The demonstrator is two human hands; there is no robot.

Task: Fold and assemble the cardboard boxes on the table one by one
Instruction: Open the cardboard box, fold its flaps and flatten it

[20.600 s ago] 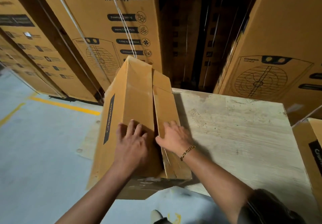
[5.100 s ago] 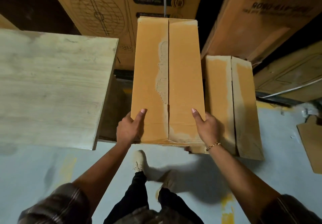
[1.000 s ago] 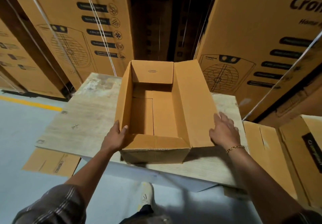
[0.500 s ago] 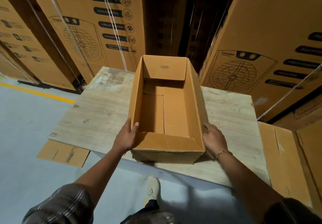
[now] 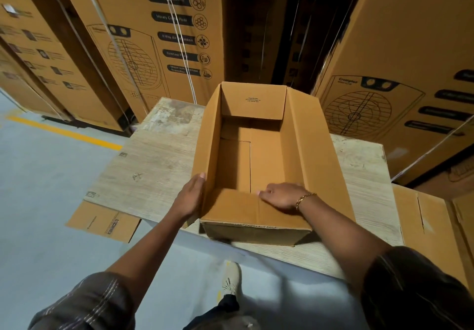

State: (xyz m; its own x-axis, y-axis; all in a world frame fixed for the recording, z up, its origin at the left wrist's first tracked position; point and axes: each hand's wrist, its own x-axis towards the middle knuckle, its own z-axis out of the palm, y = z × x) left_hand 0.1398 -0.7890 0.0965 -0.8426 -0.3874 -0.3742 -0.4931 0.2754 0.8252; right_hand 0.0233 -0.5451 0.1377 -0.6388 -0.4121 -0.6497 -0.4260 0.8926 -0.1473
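I see the open cardboard box [image 5: 256,160] standing upright in the middle of the frame, on the wooden counter [image 5: 154,165], with its near end just at the counter's front edge. The left hand [image 5: 191,196] lies flat and open against the outside of the box's left wall, only pressing it and not closing around anything. The right hand [image 5: 280,196] rests with spread, slightly bent fingers on the near short flap [image 5: 238,204], which is folded inward and down; it pushes the flap and does not grip it. The long right flap [image 5: 315,150] leans outward, the left one stands almost straight, and the far short flap [image 5: 252,101] is upright. My judgement is that the top is only starting to be closed. What can go wrong here: the box sits so close to the front edge that a strong push downward on the near flap may tip or slide it off toward the floor. If the left hand lets go too early, the wall may bow out and the flap spring up. Another flat cardboard sheet [image 5: 102,220] lies under the counter at lower left, and folded boxes [image 5: 425,222] are at the right.
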